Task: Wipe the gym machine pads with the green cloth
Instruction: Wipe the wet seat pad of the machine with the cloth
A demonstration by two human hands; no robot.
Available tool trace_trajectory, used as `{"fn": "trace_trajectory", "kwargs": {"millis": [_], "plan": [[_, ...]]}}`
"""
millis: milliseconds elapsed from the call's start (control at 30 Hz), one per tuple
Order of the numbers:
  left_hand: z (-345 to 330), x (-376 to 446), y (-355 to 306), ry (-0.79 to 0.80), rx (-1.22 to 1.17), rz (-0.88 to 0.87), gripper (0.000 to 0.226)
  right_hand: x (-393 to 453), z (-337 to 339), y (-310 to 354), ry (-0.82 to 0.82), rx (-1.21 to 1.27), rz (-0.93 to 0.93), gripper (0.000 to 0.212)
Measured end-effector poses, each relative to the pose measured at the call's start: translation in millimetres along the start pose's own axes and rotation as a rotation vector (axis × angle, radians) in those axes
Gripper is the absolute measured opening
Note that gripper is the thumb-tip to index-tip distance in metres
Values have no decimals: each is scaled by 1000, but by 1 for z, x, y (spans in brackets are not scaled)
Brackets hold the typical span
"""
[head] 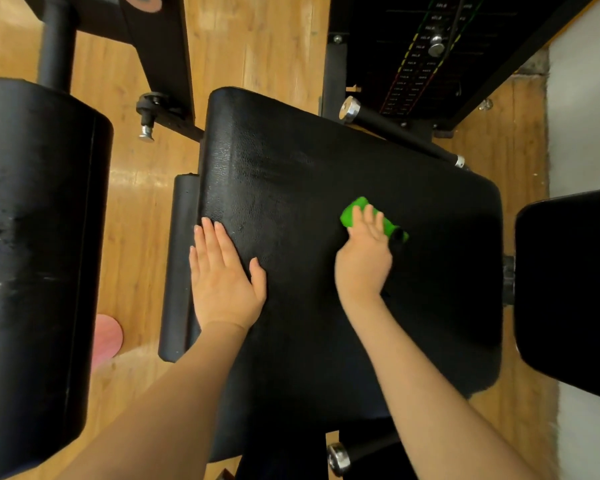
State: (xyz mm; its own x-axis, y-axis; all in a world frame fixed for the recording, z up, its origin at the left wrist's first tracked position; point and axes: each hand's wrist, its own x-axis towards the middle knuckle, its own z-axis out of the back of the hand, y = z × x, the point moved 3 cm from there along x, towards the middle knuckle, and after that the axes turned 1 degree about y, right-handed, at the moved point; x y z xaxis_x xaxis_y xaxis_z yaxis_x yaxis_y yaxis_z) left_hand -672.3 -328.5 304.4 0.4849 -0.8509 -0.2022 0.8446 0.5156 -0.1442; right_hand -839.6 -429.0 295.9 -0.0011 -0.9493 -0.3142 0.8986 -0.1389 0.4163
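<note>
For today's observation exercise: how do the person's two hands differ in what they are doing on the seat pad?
The left hand lies bare and flat near the seat pad's left edge; the right hand presses the green cloth further right. Both have straight fingers and rest on the same pad.

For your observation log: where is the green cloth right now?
In the head view, the green cloth lies right of centre on the seat pad, under the right hand.
</note>
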Motion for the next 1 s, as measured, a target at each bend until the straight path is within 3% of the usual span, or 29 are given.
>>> {"fn": "trace_trajectory", "kwargs": {"millis": [200, 533, 733, 1000], "plan": [[0, 1, 1, 6, -18, -24, 76, -7, -25, 101, 32, 126, 389, 50], [6, -2, 7, 60, -124, -61, 74, -15, -26, 150, 184, -166, 773, 47], [5, -57, 22, 110, -174, 97, 79, -25, -32, 166, 250, -276, 887, 46], [0, -66, 21, 79, -55, 136, 78, -35, -25, 116, 203, -95, 816, 55]]}}
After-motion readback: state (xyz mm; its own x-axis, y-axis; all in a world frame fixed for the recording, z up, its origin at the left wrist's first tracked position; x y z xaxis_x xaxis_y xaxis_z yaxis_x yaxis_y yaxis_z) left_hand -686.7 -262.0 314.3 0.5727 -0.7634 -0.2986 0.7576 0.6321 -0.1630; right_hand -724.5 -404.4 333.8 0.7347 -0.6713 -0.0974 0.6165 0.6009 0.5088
